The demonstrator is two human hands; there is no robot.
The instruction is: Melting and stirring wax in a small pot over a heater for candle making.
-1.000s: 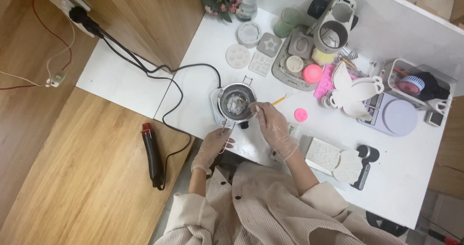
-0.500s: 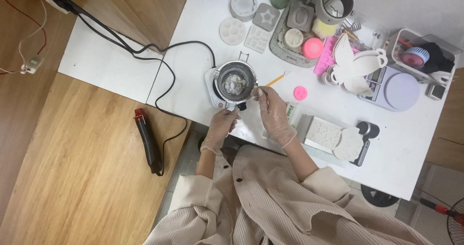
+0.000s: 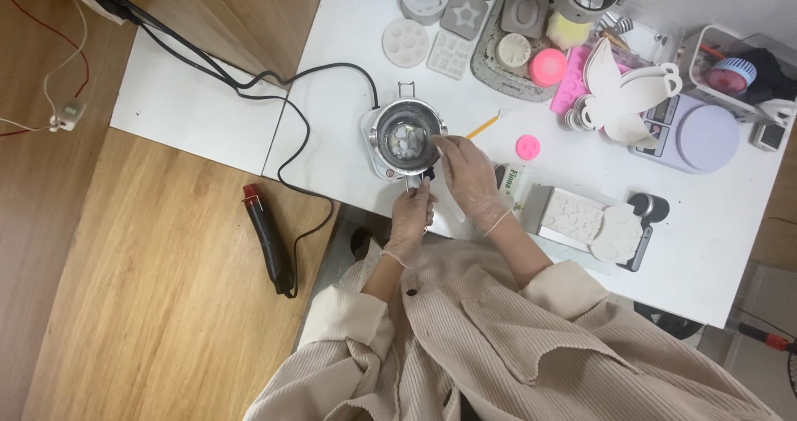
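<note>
Left hand (image 3: pixel 413 215) grip closed on the melting pot (image 3: pixel 404 139) handle, which points back toward the body; right hand (image 3: pixel 467 174) nearer the rim, probably pinching a stirrer.

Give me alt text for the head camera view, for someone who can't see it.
Seen from above, a person in clear gloves works at a small metal pot of pale chunks on a white table: left hand on the pot's handle, right hand at its rim. Moulds, a white butterfly shape and a lilac scale lie beyond.
</note>
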